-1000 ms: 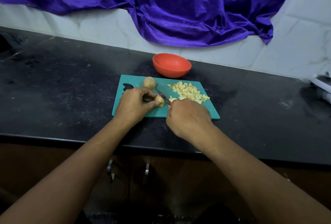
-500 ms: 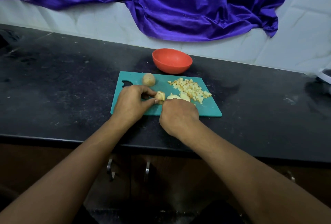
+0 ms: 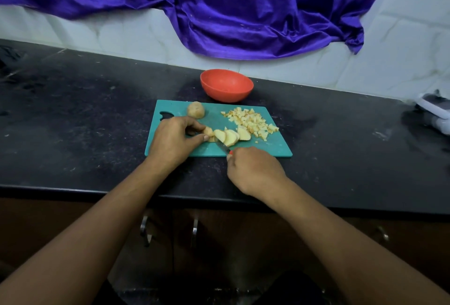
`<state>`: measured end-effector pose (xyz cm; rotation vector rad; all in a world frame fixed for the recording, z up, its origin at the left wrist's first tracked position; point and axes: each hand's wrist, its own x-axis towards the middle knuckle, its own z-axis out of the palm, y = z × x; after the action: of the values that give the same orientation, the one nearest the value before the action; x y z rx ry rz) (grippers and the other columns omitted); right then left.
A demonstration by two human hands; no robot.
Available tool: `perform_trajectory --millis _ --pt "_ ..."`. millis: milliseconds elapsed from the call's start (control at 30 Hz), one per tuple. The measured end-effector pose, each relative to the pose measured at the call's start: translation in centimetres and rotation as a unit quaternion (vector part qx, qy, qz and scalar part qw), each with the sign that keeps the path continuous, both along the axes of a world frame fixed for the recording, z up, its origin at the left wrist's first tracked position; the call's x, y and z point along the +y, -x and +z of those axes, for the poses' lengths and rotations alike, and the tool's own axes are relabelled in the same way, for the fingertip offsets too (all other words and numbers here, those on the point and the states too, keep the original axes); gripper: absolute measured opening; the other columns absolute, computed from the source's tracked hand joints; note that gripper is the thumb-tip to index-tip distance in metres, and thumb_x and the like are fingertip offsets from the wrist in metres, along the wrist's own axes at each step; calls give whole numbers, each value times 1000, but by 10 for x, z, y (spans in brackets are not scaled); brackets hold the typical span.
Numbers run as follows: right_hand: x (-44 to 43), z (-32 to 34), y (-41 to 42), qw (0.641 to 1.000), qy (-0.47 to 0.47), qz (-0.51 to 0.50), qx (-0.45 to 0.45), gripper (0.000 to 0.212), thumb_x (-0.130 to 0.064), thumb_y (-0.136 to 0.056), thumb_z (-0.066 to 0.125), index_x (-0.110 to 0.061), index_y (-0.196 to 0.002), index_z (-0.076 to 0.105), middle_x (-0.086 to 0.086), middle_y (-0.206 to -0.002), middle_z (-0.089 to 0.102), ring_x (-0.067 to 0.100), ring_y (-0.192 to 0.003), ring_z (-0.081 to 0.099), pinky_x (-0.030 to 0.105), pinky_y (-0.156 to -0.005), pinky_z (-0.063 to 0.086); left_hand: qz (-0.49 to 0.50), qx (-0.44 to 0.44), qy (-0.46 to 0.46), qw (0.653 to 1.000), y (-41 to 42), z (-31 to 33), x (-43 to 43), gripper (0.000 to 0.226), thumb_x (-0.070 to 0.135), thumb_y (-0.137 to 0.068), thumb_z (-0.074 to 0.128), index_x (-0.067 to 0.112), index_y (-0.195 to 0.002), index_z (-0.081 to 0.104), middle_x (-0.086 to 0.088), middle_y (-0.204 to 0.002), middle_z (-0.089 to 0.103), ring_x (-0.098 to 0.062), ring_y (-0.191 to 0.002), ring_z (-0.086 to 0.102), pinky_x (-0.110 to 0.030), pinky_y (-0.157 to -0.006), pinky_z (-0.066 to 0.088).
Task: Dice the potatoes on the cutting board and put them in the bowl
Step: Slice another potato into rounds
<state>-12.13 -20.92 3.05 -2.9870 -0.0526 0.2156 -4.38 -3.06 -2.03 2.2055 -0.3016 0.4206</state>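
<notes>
Potato end [image 3: 209,131] pinched by left hand [image 3: 170,142] fingers [image 3: 194,123] on the cutting board [image 3: 267,150]; right hand [image 3: 255,170] fingers [image 3: 230,157] grip the knife [image 3: 223,147].

Honestly not much to see of the person, just two arms. The left forearm [image 3: 97,231] and right forearm [image 3: 341,243] are bare skin all the way to the frame edge. The left hand [image 3: 170,141] and right hand [image 3: 255,173] are bare too, and the left thumbnail [image 3: 206,137] looks trimmed short.
</notes>
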Motion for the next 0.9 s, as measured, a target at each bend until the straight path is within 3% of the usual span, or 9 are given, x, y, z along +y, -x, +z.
perform_trajectory --millis 100,167,267,367,500,733,900 --pt "-8 4 -7 985 -153 -57 57 35 -39 -108 39 -17 -93 62 2 -82 62 17 -68 61 33 -59 45 3 3 4 1000 0 0 0 23 27 -80 88 23 -101 80 14 -93 76 0 -87 69 -35 -89 59" --pt "-9 7 -7 975 -197 -81 65 34 -37 -108 40 -14 -94 61 3 -78 60 18 -60 59 33 -56 46 2 6 7 1000 0 0 0 21 26 -80 87 23 -100 80 14 -92 76 0 -86 70 -36 -88 59" --pt "-4 17 -6 991 -129 -43 11 34 -40 -108 39 -17 -100 62 1 -88 61 19 -78 61 34 -65 46 -1 9 10 1000 0 -1 0 21 26 -81 87 23 -100 79 15 -92 76 0 -87 69 -36 -89 59" --pt "6 29 -3 998 -53 -16 -31 30 -39 -108 39 -20 -91 55 -1 -86 58 19 -82 58 36 -66 43 -5 13 8 1000 -1 0 -1 20 27 -81 87 25 -99 79 16 -91 75 1 -87 69 -35 -88 59" --pt "18 36 -1 999 22 -3 -37 20 -34 -106 42 -21 -98 54 -1 -89 57 22 -88 60 38 -71 47 -5 14 17 1000 -2 -2 0 20 29 -79 88 26 -96 78 16 -90 75 0 -87 69 -36 -87 60" --pt "26 31 0 997 67 16 -24 26 -37 -106 44 -19 -114 61 -2 -82 46 21 -87 54 37 -68 40 3 7 1 1000 -4 -4 1 20 28 -80 88 24 -97 78 13 -94 76 -1 -91 69 -37 -90 59" --pt "27 30 0 996 68 16 -53 26 -36 -106 44 -18 -115 59 -2 -80 44 20 -82 52 38 -66 39 7 7 -7 1000 -4 -3 1 20 28 -80 87 25 -98 78 15 -94 75 0 -91 68 -35 -89 59"
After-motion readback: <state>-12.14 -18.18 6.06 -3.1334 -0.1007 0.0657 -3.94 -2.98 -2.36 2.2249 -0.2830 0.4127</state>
